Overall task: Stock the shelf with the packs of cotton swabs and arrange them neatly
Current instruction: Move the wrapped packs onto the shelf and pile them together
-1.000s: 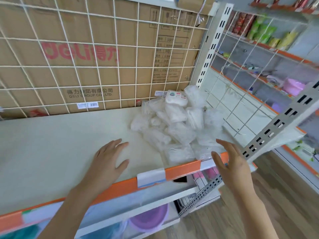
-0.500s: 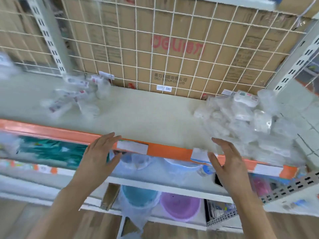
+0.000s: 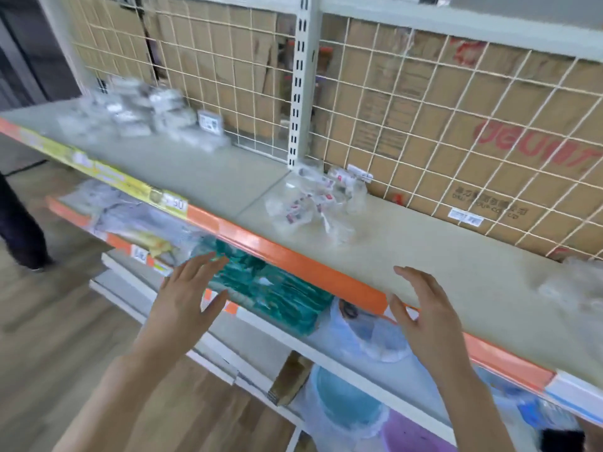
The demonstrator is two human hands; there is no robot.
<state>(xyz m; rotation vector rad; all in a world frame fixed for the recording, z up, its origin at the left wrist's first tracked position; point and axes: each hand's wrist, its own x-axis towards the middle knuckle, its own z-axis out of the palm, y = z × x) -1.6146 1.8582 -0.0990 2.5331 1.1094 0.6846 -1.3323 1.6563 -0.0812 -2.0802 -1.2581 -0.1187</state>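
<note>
Both forearms reach up from the bottom of the view towards the shelf (image 3: pixel 424 256); the left hand (image 3: pixel 186 298) hangs in front of the teal goods (image 3: pixel 270 288) on the lower tier, back to the camera, fingers straight, slightly spread and slanting up to the right, thumb out, holding nothing; the right hand (image 3: pixel 424 318) hovers at the orange strip (image 3: pixel 293 261), fingers loosely bent and parted, thumb near the strip, also holding nothing; whether it touches the strip I cannot tell. The packs (image 3: pixel 313 203) lie loose and jumbled on the shelf near the post (image 3: pixel 300 79), well beyond both hands; a blurred pale heap (image 3: pixel 574 285) sits at the right edge; a third pile (image 3: pixel 137 115) lies far left against the grid (image 3: pixel 456 125).
</note>
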